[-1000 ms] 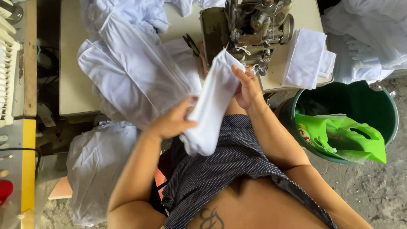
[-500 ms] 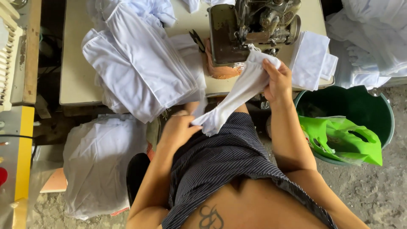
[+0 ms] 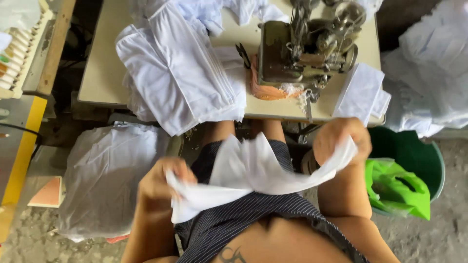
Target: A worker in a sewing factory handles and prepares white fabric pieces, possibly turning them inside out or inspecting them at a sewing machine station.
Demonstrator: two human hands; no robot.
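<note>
I hold a white cloth piece [image 3: 253, 170] stretched across my lap between both hands. My left hand [image 3: 163, 178] grips its lower left end. My right hand [image 3: 339, 141] grips its upper right end, just below the table's front edge. The cloth sags in the middle over my dark striped shorts [image 3: 243, 224]. A grey-green sewing machine [image 3: 302, 44] stands on the beige table [image 3: 102, 73] ahead of my hands.
A pile of white garments [image 3: 180, 73] lies on the table's left half, a folded white piece [image 3: 363, 92] at its right edge. A white sack [image 3: 105, 180] sits on the floor at left. A green bucket [image 3: 419, 160] with a bright green bag [image 3: 397, 187] stands at right.
My hands have pulled apart and dropped from near the machine to my lap, spreading the white cloth wide. My right hand moved right, my left hand moved down and left.
</note>
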